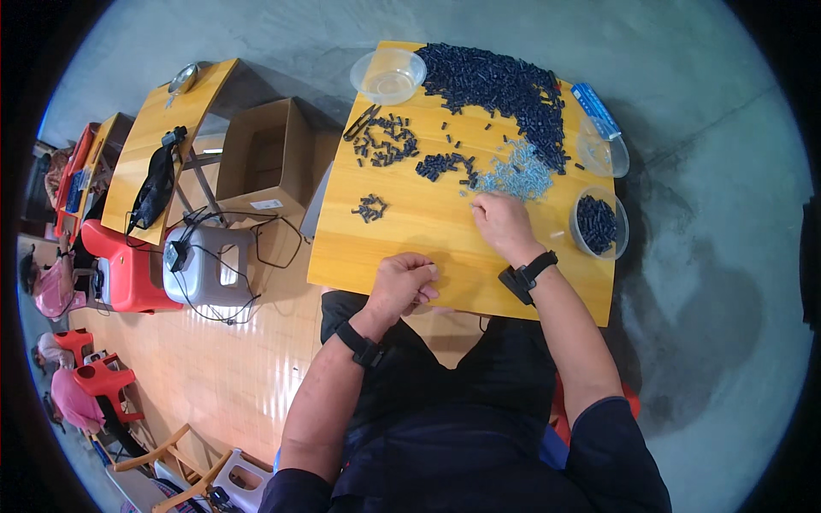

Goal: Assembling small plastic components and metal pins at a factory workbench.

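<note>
Left hand [404,285] and right hand [503,224] curl their fingers, any grip impossible to tell; a sideways brush could scatter small pale-blue slender pieces [520,174] among short black cylinders [492,81].

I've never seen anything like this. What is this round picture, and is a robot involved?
No robot here: these are a person's bare left hand and right hand, with a black band on each wrist. The one picture comes from a fisheye camera worn on the head, looking down; its wide lens bends straight edges. On the yellow wooden table lie a large heap of small black cylindrical pieces and a heap of tiny pale-blue pieces. A round clear plastic tub of black pieces stands at the right. The right hand is at the near edge of the pale-blue heap; the left hand, its fingers bent together, is near the table's front edge. I cannot tell whether either holds a piece.
</note>
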Tool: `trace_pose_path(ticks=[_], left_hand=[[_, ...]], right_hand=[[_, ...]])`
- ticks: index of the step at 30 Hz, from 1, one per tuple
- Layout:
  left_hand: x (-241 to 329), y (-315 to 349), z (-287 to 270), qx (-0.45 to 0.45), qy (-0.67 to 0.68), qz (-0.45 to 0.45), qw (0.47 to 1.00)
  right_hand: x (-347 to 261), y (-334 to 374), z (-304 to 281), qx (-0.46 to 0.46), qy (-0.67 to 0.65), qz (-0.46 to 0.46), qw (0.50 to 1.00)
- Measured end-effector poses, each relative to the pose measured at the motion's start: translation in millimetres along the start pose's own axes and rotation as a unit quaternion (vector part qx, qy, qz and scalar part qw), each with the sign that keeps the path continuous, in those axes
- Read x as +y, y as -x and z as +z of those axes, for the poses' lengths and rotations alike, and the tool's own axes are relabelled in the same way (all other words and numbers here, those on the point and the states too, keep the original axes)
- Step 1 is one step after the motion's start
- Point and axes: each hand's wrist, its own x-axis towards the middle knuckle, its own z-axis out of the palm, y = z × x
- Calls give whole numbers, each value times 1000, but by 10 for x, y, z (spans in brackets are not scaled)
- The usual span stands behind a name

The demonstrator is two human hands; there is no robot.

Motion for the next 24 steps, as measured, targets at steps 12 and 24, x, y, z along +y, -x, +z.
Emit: trace_pose_path(ticks=[12, 24], left_hand=[[-53, -9, -39, -4, 6, 34, 999], [-20, 16, -28, -9, -14, 45, 999]], right_hand=[[-489, 38, -470, 162, -160, -32, 973], [-11, 126, -92, 18, -73, 38, 996]])
